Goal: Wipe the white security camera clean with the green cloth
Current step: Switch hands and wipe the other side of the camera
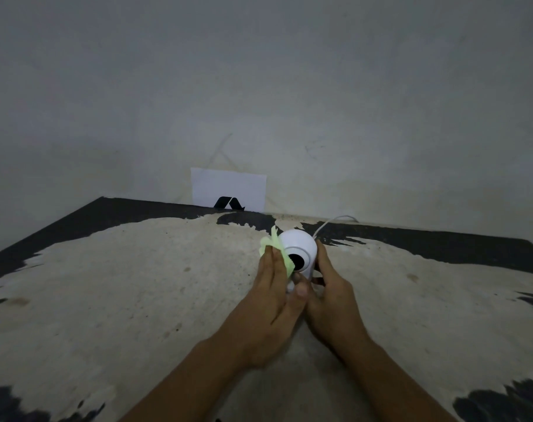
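Observation:
The white security camera (298,246) stands on the worn table, its round head with a black lens facing me. My left hand (275,295) presses the pale green cloth (278,249) against the left side of the camera's head, next to the lens. On the other side, my right hand (327,292) grips the camera's right side and base, fingers wrapped behind it. The base is mostly hidden by both hands.
A white cable (332,223) runs from the camera's back to the table's far edge. The table (137,284) has a beige top with worn black paint at the edges. A white card (228,188) with a black logo leans on the grey wall behind.

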Action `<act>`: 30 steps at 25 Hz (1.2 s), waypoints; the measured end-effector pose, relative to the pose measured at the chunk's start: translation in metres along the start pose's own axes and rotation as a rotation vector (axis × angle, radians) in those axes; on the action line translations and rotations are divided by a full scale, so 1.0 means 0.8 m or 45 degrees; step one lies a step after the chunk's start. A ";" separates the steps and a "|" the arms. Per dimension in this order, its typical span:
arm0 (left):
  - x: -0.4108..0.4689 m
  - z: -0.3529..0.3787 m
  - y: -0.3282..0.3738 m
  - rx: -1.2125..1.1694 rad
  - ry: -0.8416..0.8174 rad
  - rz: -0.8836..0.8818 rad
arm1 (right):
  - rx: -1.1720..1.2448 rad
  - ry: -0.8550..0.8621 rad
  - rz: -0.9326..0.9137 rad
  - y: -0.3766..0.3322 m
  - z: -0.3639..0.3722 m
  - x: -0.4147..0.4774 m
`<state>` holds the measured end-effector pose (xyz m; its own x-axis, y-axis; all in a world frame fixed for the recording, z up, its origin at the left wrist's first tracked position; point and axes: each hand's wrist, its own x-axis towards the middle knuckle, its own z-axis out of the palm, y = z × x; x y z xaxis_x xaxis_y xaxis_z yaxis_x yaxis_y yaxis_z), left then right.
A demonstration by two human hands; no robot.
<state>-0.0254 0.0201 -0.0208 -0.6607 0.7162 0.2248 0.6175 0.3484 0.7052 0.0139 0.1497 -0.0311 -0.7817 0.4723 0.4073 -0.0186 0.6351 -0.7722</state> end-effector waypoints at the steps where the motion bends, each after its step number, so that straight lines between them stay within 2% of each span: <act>1: 0.003 -0.002 0.001 0.095 0.015 0.049 | 0.005 -0.013 0.005 0.000 0.000 0.001; 4: 0.004 0.002 -0.006 0.328 0.007 0.054 | 0.034 -0.040 0.044 0.001 -0.004 0.002; 6: -0.005 0.009 -0.012 0.402 -0.070 0.003 | 0.035 -0.027 0.015 0.003 -0.005 0.001; 8: -0.010 0.008 -0.014 0.413 -0.103 -0.008 | 0.038 -0.024 -0.011 0.006 -0.004 0.000; 12: 0.005 -0.002 -0.006 0.388 -0.030 0.031 | 0.093 -0.024 0.035 0.007 -0.003 0.005; 16: -0.006 0.008 -0.005 0.316 -0.143 -0.085 | 0.065 -0.040 -0.005 0.005 -0.004 0.000; 22: -0.009 0.001 -0.013 0.494 -0.160 -0.025 | 0.045 -0.032 -0.026 0.008 -0.003 0.000; 25: -0.006 -0.001 -0.009 0.365 -0.149 -0.037 | 0.030 -0.018 -0.030 0.009 -0.003 0.002; 30: 0.005 -0.002 -0.004 -0.166 -0.043 -0.084 | 0.043 -0.025 -0.069 0.010 -0.002 0.002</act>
<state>-0.0306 0.0206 -0.0209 -0.6820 0.7149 0.1539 0.5109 0.3153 0.7997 0.0137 0.1567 -0.0360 -0.7910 0.4254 0.4398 -0.0821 0.6384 -0.7653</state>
